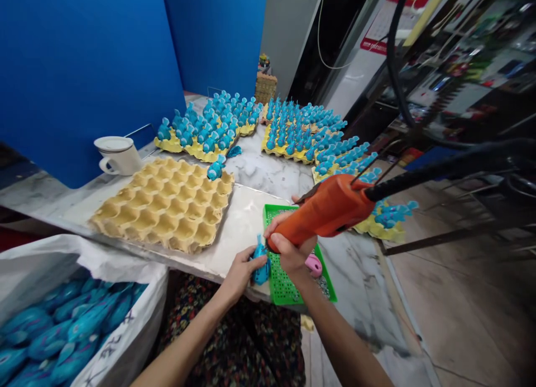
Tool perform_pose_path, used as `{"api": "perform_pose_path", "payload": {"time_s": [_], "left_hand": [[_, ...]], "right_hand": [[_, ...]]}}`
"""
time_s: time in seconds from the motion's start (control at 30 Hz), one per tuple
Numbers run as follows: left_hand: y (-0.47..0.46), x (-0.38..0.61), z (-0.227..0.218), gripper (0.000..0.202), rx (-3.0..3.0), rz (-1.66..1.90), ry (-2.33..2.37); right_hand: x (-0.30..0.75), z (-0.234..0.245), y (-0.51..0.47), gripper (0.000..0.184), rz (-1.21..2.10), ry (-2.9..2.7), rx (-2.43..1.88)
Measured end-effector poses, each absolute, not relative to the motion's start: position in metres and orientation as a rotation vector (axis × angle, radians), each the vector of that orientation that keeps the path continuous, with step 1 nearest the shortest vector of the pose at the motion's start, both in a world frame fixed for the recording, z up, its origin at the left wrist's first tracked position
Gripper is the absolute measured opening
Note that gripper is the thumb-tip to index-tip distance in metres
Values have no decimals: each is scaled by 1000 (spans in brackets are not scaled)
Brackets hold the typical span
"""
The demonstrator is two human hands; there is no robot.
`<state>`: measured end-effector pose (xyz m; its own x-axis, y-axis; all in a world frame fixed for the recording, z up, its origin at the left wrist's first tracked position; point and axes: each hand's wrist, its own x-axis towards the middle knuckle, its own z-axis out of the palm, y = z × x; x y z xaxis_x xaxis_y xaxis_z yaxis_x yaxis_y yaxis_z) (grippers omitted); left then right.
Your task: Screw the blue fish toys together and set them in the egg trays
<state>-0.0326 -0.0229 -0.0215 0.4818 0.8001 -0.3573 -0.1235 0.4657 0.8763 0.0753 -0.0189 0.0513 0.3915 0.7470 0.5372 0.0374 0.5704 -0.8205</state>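
Note:
My left hand [239, 271] is closed around a small blue fish-shaped toy [260, 264], holding it at the near edge of the marble table beside a green perforated tray [280, 286]. My right hand [288, 247] grips an orange power screwdriver [324, 211] with a black cable at its rear. The tool's tip points down at the toy. A pink object [314, 265] lies in the green tray, partly behind my right wrist.
An empty yellow egg tray [165, 205] carries one blue toy [216, 168] at its far edge. Several egg trays filled with blue toys [209, 127] stand farther back. A white cup [117, 155] sits left. A white sack of blue shells [67, 325] is at lower left.

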Motion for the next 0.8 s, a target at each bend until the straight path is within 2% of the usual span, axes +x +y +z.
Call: {"api": "perform_pose_path", "payload": {"time_s": [0.07,0.23,0.47,0.67,0.8], "left_hand": [[-22,-33,-20,37,907,672,886],[-19,-34,-14,34,832,632,906],[-15,-41,-8,31,887,579,899],[-6,-55,-6,33,914,350,828],[-6,-58,0,38,748,464,824]], "right_hand": [[74,46,-19,8,551,-1115,-882],[69,36,-18,18,592,-1065,-846],[73,32,-11,19,697,-1099,-848],[89,53,-15,8,858,-1183,-846],[100,55,-14,6,710,-1093,-913]]}}
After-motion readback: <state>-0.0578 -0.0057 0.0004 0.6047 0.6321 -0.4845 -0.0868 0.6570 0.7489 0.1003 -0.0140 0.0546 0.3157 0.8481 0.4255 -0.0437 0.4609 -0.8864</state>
